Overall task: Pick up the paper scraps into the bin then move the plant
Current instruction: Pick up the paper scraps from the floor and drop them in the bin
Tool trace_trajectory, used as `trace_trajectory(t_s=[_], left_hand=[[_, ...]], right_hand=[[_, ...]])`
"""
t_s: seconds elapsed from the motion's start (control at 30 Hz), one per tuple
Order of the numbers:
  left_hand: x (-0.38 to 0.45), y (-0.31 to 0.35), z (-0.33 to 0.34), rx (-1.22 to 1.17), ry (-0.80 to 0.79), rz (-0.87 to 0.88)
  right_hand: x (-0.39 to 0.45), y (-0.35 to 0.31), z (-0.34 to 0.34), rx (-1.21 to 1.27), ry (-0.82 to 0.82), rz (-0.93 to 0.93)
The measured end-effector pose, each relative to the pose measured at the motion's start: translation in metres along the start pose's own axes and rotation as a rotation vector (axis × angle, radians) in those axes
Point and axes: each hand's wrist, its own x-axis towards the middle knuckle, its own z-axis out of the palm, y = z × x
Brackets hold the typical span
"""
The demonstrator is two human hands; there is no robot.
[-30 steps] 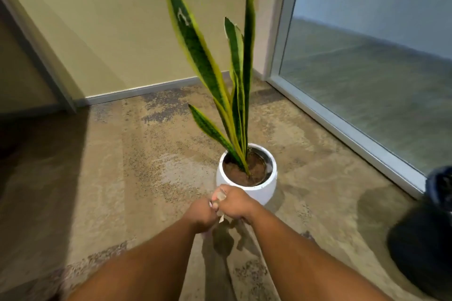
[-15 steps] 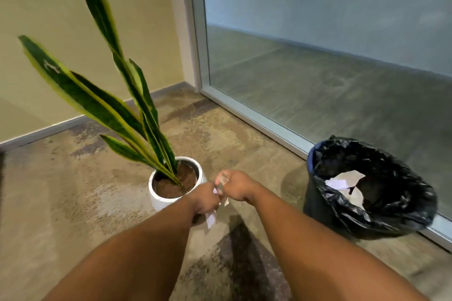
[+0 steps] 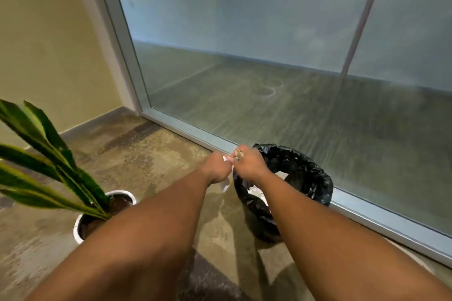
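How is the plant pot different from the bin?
The plant pot is white, smooth and hard-looking; the bin is lined with a crinkly black bag. The plant pot holds soil and tall green leaves; the bin holds white paper scraps. The plant pot stands nearer the wall; the bin stands by the glass. Both sit on the floor.

Paper scraps (image 3: 226, 184): mostly hidden inside the two fists; only white slivers show between left hand (image 3: 217, 168) and right hand (image 3: 250, 163), plus one corner hanging below the left fist. Count cannot be told.

Bin (image 3: 288, 193): near rim and most of its contents covered by the right forearm (a few white bits visible inside).

Snake plant (image 3: 49, 173): leaf tips cut off by the left edge. White pot (image 3: 80, 225): near side hidden behind the left forearm.

Whole frame is motion-blurred.
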Motion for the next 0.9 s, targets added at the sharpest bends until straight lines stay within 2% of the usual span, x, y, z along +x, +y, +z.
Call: trace_trajectory(t_s=[0.1,0.27,0.4,0.5,0.6,0.9], left_hand=[[0.010,0.029,0.015,-0.045,-0.012,0.041],[0.019,0.059,0.043,-0.152,-0.017,-0.007],[0.021,0.065,0.063,-0.389,0.011,-0.107],[0.021,0.060,0.074,-0.540,-0.038,-0.162],[0.020,0.057,0.077,-0.575,-0.077,-0.208],[0.030,0.053,0.078,-0.616,0.087,-0.180]], right_hand=[[0.003,0.014,-0.029,0.024,0.082,0.032],[0.003,0.034,-0.058,0.117,0.206,0.191],[0.001,0.049,-0.067,0.171,0.221,0.353],[0.003,0.057,-0.069,0.214,0.203,0.427],[0.002,0.059,-0.069,0.288,0.179,0.453],[0.010,0.067,-0.061,0.177,0.248,0.368]])
